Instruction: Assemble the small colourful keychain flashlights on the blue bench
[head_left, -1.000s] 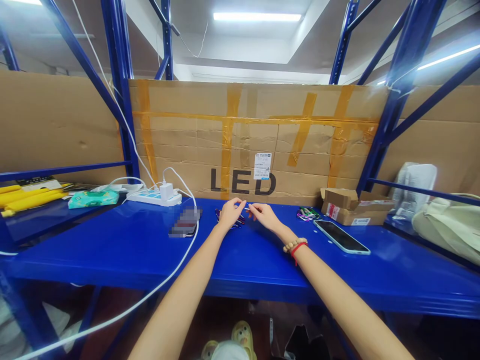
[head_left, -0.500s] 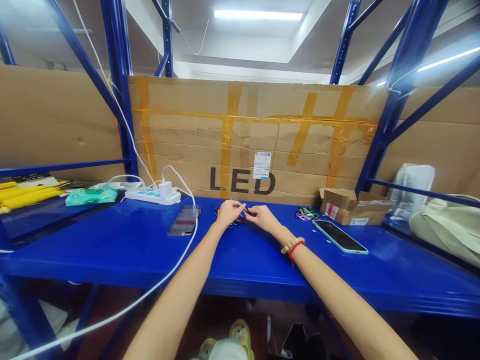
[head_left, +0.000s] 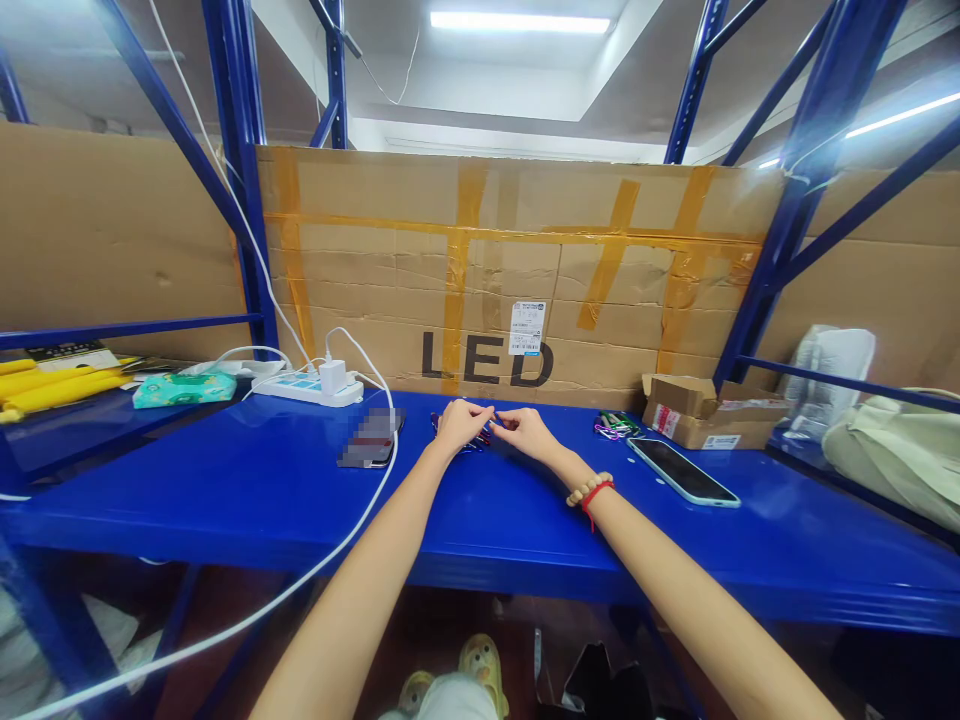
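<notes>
Both hands meet over the middle of a blue table (head_left: 517,520). My left hand (head_left: 458,424) is closed in a pinch, its fingertips pointing right. Facing it, my right hand (head_left: 527,436) pinches too, thumb and fingers pressed together. A small dark piece seems to sit between the two sets of fingertips, too tiny to name. Under and beside my left hand lies a heap of small shiny dark red and purple pieces (head_left: 475,444), partly hidden by the hand. Another little heap of green, purple and silvery metal pieces (head_left: 616,427) rests farther right.
A phone with a pale case (head_left: 684,472) and an open cardboard box (head_left: 694,415) are on the right. To the left are a blurred-out phone-like item (head_left: 369,440), a white power strip (head_left: 307,388) and a tissue pack (head_left: 184,388). A white cable (head_left: 330,555) crosses the table edge.
The hands stay almost in place, fingertips still together with only slight finger movement. The whole view has shifted very slightly.
</notes>
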